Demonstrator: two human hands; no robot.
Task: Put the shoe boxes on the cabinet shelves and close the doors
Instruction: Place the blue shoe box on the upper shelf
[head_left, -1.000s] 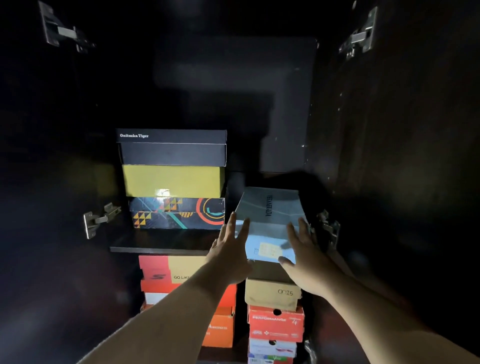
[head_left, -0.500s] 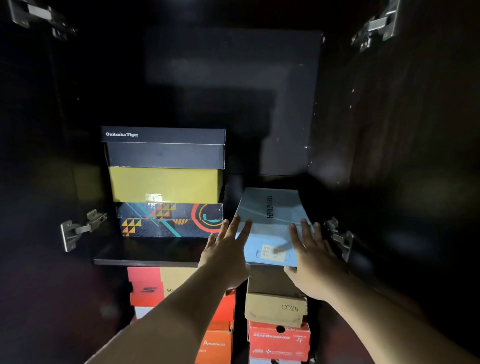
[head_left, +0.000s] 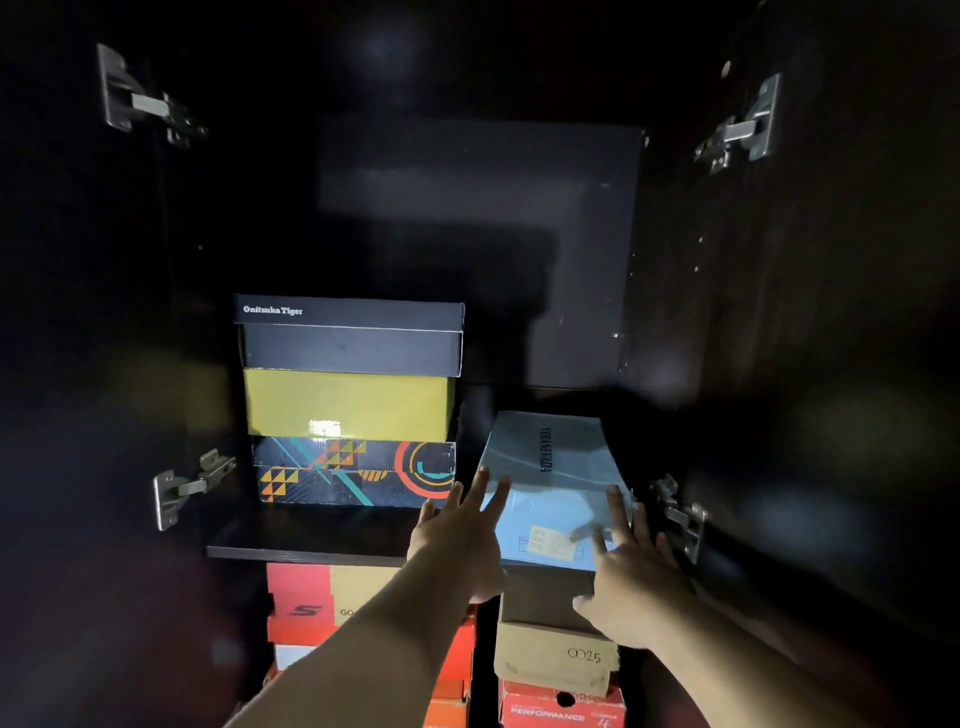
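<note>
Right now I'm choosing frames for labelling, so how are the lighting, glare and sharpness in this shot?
Head view: very dim, the cabinet walls and doors almost black; light falls only on the stacked boxes and forearms. A small glare patch sits on the yellow box. The left hand and right hand are soft with blur, as is the label on the light blue box. The edges darken and bend with the wide lens.

Single head-worn view, facing forward and slightly down, close into the open cabinet (head_left: 675, 260)
</note>
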